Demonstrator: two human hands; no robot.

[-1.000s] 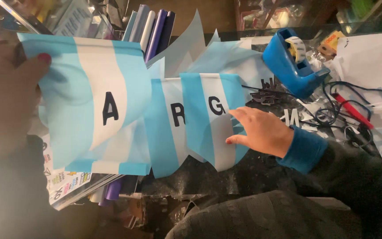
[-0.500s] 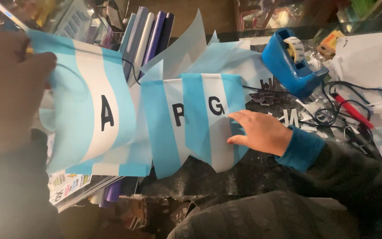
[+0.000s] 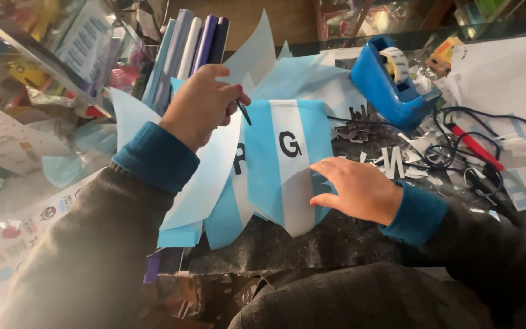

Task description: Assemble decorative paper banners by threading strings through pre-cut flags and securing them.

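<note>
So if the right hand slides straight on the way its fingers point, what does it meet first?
The right hand points left across the striped pennant. It would probably first meet the black letter, though the exact line is unclear.

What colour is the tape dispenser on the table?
Blue, with a pale roll of tape in it; the tape dispenser shows in the head view.

Left hand [image 3: 201, 105], upper centre of the frame, and right hand [image 3: 355, 190], centre right: each arm wears a dark grey-brown knitted sleeve ending in a teal cuff. One left nail carries red polish.
</note>
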